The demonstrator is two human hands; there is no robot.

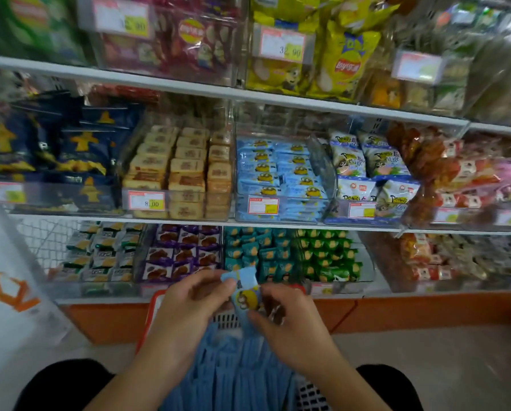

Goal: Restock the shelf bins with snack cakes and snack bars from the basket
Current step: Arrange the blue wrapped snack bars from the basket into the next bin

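1. Holding one light blue snack cake packet [245, 292] between both hands, low in the centre of the frame
2. With my left hand [189, 304] I pinch its upper left end, thumb and fingers curled on the wrapper
3. With my right hand [290, 318] I pinch its lower right side, fingers also curled on it
4. Under my hands is the red basket [148, 318], its rim showing at the left of my left wrist, with many more blue packets [233, 372] inside
5. On the middle shelf, centre of the frame, the clear bin [278, 209] with the same blue packets stands between the bin of beige cakes [183, 170] and the bin of white bags [367, 167]
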